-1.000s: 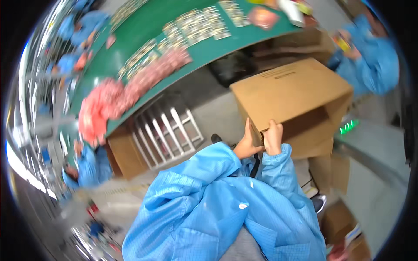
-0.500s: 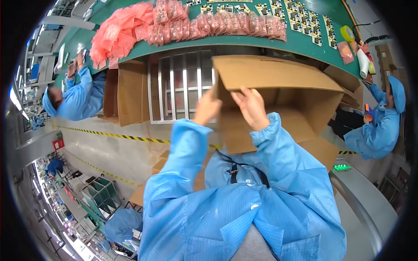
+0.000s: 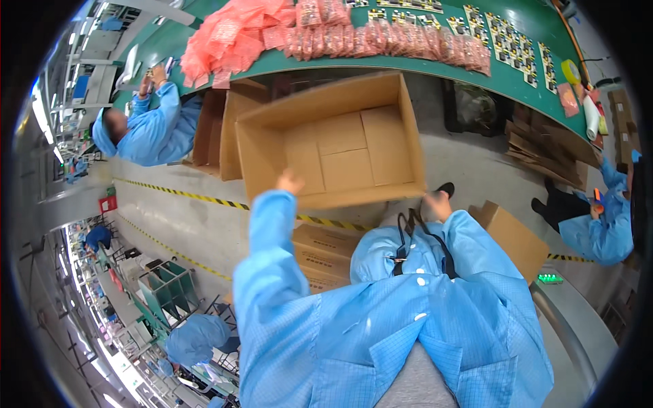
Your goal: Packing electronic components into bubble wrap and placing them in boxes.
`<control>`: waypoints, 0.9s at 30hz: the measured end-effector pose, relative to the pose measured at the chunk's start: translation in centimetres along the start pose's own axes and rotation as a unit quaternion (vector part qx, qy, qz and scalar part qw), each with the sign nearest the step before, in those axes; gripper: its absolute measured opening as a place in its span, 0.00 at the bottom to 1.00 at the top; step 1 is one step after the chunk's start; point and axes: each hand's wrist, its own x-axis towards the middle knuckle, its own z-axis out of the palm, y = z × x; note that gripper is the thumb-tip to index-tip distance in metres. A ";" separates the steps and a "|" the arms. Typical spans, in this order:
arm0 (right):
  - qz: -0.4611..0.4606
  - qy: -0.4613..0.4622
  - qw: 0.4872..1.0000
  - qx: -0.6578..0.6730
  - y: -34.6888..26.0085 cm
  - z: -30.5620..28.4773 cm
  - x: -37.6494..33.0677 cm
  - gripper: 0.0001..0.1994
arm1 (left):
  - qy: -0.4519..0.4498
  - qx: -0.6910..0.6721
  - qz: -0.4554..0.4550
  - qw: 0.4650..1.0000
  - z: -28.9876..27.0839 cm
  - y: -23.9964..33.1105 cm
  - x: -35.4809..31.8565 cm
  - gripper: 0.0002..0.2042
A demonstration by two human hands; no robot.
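Note:
An open cardboard box (image 3: 343, 153) is in front of me, its mouth turned up toward me and its crossed bottom flaps showing. My left hand (image 3: 290, 182) is at the near left part of the box, fingers bent over its near wall; the hand is slightly blurred. At the near right corner of the box is my right hand (image 3: 439, 204), smeared by motion, so its fingers cannot be made out. Whether it touches the corner or is just beside it is unclear.
A green workbench (image 3: 272, 64) runs behind the box, with pink bubble-wrap bags (image 3: 388, 39) and circuit boards (image 3: 513, 47). Another open carton (image 3: 228, 129) stands left; closed cartons (image 3: 320, 255) are near my legs. Flattened cardboard (image 3: 544, 153) lies right. Co-workers sit at both sides.
The box has turned so its mouth faces up and has moved left, covering the metal frame. My hands have come apart, the right one leaving the flap and moving to the near right corner.

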 end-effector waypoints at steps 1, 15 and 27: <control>-0.044 -0.046 0.997 0.049 -0.1 0.9 1.2 0.45 | -0.081 -0.076 -0.056 0.992 4.3 -2.6 -0.3 0.24; -0.086 0.117 0.975 0.167 0.6 0.5 9.3 0.30 | -0.131 0.058 0.096 0.985 13.5 13.8 -17.1 0.25; -0.270 -0.177 0.919 0.228 -22.8 6.3 3.6 0.32 | 0.146 -0.052 0.140 0.978 17.9 16.1 -9.9 0.14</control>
